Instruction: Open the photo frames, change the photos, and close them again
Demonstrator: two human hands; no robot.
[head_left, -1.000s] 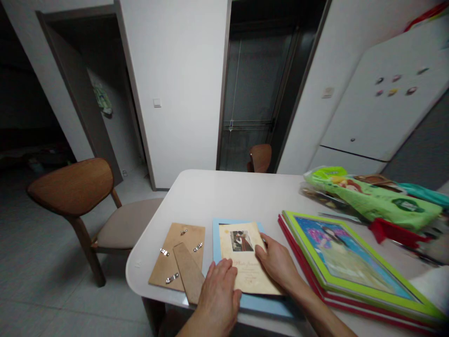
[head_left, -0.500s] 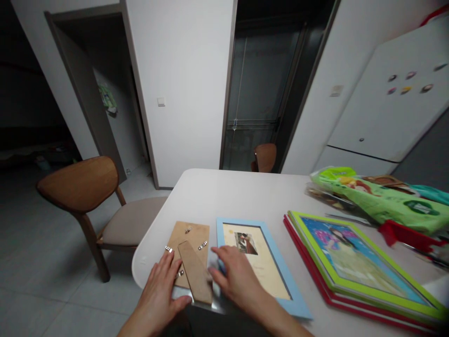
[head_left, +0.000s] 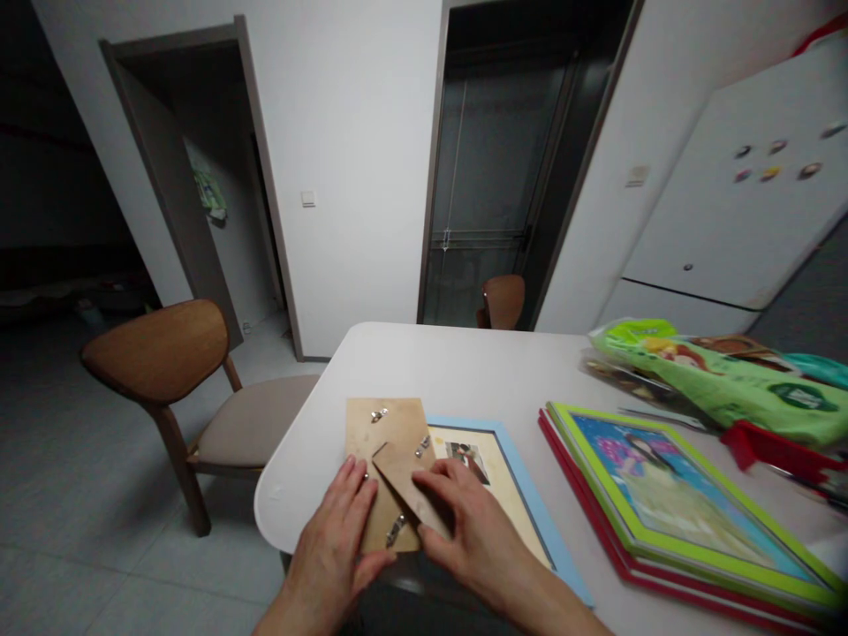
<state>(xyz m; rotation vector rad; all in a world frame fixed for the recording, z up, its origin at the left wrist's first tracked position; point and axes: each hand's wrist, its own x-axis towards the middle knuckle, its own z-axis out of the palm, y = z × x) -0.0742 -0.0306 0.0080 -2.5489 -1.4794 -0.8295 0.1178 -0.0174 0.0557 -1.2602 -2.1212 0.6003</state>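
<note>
A brown frame backing board (head_left: pixel 385 435) with metal clips and a stand flap is lifted off the white table (head_left: pixel 464 371), tilted over the left edge of the blue picture frame (head_left: pixel 510 459). My left hand (head_left: pixel 337 539) grips the board's lower left edge. My right hand (head_left: pixel 464 530) presses on the stand flap and holds the board's right side. The blue frame lies flat with a cream mat and a small photo (head_left: pixel 469 461) showing.
A stack of frames, green (head_left: pixel 669 495) on top of red ones, lies to the right. Green plastic packages (head_left: pixel 722 375) and a red item sit at the far right. A wooden chair (head_left: pixel 172 371) stands left of the table; another chair back shows beyond it.
Both hands left the blue frame and photo, went to the backing board on the left, picked it up and brought it right, over the frame's left edge.
</note>
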